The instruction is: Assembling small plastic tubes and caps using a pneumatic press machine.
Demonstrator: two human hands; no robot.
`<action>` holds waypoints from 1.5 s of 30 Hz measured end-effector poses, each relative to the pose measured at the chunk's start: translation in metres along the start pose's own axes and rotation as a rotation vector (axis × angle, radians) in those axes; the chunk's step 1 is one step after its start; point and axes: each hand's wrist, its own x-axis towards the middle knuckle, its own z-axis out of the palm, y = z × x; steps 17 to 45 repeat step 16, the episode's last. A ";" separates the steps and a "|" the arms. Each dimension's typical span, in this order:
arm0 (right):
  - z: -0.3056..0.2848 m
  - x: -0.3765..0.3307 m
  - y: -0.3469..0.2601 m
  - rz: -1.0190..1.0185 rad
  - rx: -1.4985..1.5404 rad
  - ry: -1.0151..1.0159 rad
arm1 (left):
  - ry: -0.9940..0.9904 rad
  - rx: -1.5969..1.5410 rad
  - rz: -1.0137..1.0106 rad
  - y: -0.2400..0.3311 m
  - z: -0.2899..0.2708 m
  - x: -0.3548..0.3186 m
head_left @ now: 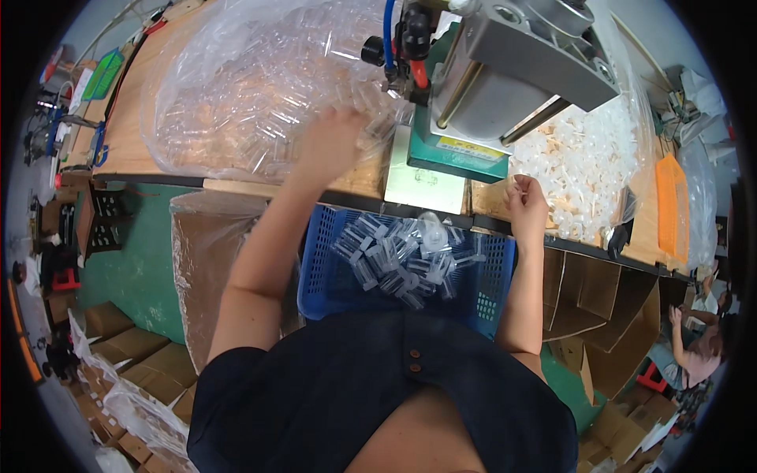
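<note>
My left hand reaches into the pile of clear plastic tubes on the left of the bench. Its fingers are blurred among the tubes, so their grip is hidden. On the right, my right hand is closed in a pinch at the bench edge, with a small whitish plastic piece at the fingertips. Beside it spreads a heap of small translucent white plastic pieces. Between my hands stands a press with a green base and metal cylinder, a pale plate lying before it.
Below the bench edge, a blue basket holds several clear tubes with flanged ends. Cardboard boxes stand under the bench at right. An orange basket is at the far right; another person sits beyond.
</note>
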 end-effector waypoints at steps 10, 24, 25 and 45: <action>0.056 -0.039 -0.065 0.110 1.551 -0.536 | 0.190 -0.160 0.129 0.066 0.012 -0.039; 0.066 -0.036 -0.094 0.113 1.166 -0.414 | 0.162 -0.335 -0.015 0.078 0.047 -0.032; 0.066 -0.036 -0.094 0.113 1.166 -0.414 | 0.162 -0.335 -0.015 0.078 0.047 -0.032; 0.066 -0.036 -0.094 0.113 1.166 -0.414 | 0.162 -0.335 -0.015 0.078 0.047 -0.032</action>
